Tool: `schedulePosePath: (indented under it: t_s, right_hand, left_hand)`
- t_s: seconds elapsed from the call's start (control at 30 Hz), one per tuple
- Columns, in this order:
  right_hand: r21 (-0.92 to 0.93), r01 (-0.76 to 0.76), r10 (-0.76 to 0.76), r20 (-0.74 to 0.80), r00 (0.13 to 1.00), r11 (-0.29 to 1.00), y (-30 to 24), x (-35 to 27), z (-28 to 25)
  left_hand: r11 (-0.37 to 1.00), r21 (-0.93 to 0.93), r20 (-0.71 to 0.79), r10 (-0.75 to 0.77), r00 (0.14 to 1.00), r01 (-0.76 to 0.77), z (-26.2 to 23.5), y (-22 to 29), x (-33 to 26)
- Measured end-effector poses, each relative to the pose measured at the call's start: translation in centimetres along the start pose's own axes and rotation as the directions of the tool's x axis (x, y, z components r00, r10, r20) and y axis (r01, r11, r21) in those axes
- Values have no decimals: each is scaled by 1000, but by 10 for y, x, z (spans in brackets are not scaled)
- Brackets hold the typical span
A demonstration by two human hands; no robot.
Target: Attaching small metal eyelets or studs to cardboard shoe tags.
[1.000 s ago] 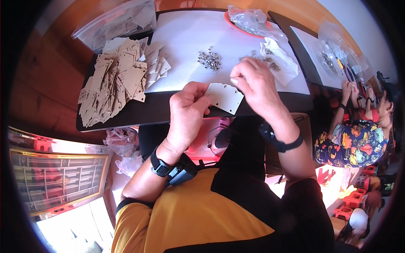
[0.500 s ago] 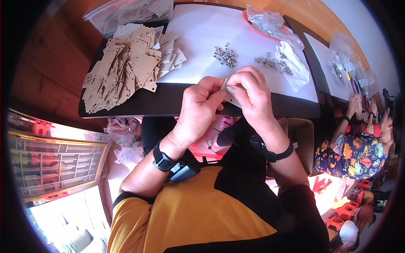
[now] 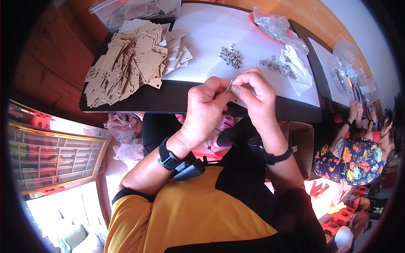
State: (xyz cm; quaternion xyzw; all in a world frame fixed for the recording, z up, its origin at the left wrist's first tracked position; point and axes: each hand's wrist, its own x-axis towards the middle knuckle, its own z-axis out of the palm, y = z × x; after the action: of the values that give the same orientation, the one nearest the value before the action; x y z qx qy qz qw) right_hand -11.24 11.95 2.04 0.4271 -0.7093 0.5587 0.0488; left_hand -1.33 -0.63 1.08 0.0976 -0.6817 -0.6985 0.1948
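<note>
My left hand (image 3: pixel 206 103) and my right hand (image 3: pixel 258 93) meet over the front edge of the table. Both are closed, thumbs and fingertips pinching a small pale card (image 3: pixel 230 85) of which only a thin edge and a lower bit show. My fingers hide the rest, and any small part at their tips is too small to make out. Just beyond them lies a loose heap of small shiny metal pieces (image 3: pixel 231 57). A smaller heap of metal bits (image 3: pixel 270 64) is to its right, beside a white crumpled sheet (image 3: pixel 297 71) with more bits.
A big pile of brown cards with punched holes (image 3: pixel 126 63) covers the table's left end, a clear plastic bag (image 3: pixel 135 10) behind it. At the far right stands a red tray (image 3: pixel 270 33) with a bag of metal pieces. A person in a flowered top (image 3: pixel 352 160) works at right.
The view has tilted a little, so the table's things sit slightly further right. My hands keep their pinch on the card, and the fingers have shifted only slightly.
</note>
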Motion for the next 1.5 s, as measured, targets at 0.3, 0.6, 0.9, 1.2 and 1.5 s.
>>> schedulePosePath:
  t_s: [0.3, 0.6, 0.9, 1.2, 1.5]
  right_hand:
    - [-112, 70, -73, -21, 997, 991, -2, -3, 2]
    - [14, -19, 19, -2, 1000, 1000, 3, -4, 1]
    - [-52, 91, -92, -15, 996, 994, 0, -3, -1]
    - [-11, 86, -86, -1, 996, 996, 1, -2, -2]
    - [167, -93, 95, -2, 996, 982, 7, -3, -2]
  left_hand:
    - [1000, -16, 8, 8, 1000, -7, 0, -1, -2]
    - [1000, 27, 10, 15, 1000, -15, -1, -2, -2]
    - [1000, 3, 53, 9, 999, -9, -3, 0, -1]
    - [999, 9, 50, 50, 998, -50, -3, -3, -1]
    - [975, 50, 27, 214, 976, -215, 1, -10, -2]
